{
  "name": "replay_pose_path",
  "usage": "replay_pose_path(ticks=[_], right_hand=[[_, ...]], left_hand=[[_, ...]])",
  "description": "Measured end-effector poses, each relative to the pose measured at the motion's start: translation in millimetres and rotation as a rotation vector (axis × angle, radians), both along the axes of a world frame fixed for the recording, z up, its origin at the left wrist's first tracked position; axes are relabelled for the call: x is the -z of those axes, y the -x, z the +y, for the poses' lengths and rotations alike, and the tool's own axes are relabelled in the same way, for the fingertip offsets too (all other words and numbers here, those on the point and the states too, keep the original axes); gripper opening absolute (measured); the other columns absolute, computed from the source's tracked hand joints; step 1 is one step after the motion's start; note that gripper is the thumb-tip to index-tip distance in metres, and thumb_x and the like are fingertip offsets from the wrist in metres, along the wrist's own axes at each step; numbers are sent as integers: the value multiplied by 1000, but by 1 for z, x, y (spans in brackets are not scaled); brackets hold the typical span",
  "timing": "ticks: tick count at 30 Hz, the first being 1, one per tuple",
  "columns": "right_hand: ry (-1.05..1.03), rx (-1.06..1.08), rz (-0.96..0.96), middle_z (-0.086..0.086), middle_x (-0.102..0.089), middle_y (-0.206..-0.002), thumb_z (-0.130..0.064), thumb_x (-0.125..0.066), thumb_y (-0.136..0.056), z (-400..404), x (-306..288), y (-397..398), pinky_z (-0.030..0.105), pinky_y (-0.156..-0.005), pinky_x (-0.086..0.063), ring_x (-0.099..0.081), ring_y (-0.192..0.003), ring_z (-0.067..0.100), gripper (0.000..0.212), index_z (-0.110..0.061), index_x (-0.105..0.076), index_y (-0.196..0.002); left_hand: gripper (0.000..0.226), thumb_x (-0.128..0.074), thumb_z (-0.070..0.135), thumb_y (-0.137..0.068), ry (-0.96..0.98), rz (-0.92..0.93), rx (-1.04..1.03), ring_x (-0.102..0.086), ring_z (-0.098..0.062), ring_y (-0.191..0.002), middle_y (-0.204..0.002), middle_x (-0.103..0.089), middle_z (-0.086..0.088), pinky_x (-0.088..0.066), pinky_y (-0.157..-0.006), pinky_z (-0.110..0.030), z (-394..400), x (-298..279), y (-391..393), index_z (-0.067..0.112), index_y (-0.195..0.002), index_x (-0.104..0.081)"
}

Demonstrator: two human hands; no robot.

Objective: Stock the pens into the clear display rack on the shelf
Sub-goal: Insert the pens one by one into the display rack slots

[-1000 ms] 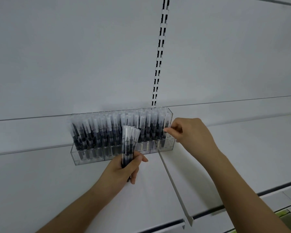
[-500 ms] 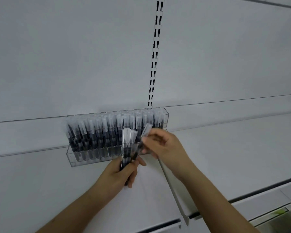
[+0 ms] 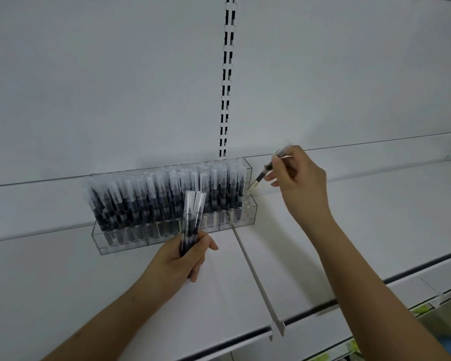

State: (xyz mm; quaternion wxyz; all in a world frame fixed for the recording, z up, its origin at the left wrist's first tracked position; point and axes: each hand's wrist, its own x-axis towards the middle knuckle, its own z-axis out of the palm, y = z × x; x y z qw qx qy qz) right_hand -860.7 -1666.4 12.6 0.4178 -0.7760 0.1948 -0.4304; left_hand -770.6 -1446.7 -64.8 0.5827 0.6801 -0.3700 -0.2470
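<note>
- Your left hand point(image 3: 185, 259) is nearest, in front of the rack's middle; its fingers point(image 3: 197, 267) curl around a small bundle of pens point(image 3: 192, 220), gripping the lower ends so the clear caps stand upright against the rack front.
- A white divider strip point(image 3: 255, 274) runs from the shelf's front lip back to the rack's right end, between your two arms.
- Your right hand point(image 3: 297, 178) is raised just right of the rack; its fingers pinch a single pen point(image 3: 264, 171), tilted with the lower tip pointing down-left at the rack's right end wall.
- The clear display rack point(image 3: 115, 243) sits on the white shelf point(image 3: 375, 217) against the back panel, packed with upright pens; only a few holes at its right end point(image 3: 246, 204) stand open.
- Behind it, a slotted upright point(image 3: 227, 74) rises along the back wall.
</note>
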Motion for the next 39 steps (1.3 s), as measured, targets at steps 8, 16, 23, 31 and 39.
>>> replay_pose_path(ticks=[8,16,23,31,39], right_hand=[[193,-73,272,2,-72,-80,-18,-54,-99,-12,-3,-26,34,-78,-57,-70,-71,6,9,-12,-57,-93],[454,-43,591,4,-67,-77,-23,-49,-98,-10,17,-41,36,-67,-54,-65,-70,22,21,-10,-60,-85],[312,87,370,-5,-62,-66,-38,-59,-96,27,24,-9,27,-61,-47,-58,-63,12,28,-18,-64,-78],[-102,-458,281,-5,-68,-63,-29,-75,-86,82,29,-12,14,-57,-47,-63,-54,5,14,-21,-67,-78],[-284,-175,-22,2,-71,-69,-16,-64,-93,37,13,-5,18,-56,-46,-67,-59,11,11,-10,-67,-85]], left_hand=[[26,-46,27,-99,4,9,2,-43,-18,-50,-57,-43,-5,-39,-51,-23,1,1,0,23,-82,-66],[26,-46,29,-99,-9,2,1,-45,-17,-50,-56,-43,-6,-39,-52,-22,0,0,-1,24,-83,-67],[25,-46,27,-100,-6,13,-6,-44,-18,-51,-58,-43,-6,-40,-53,-23,0,-1,-2,18,-87,-66],[24,-51,35,-94,-43,-62,-47,-45,-14,-46,-50,-49,-1,-40,-51,-23,-1,2,-2,21,-84,-68],[24,-49,36,-94,-53,-30,-45,-44,-15,-49,-50,-46,-1,-39,-55,-23,1,5,-3,26,-83,-68]])
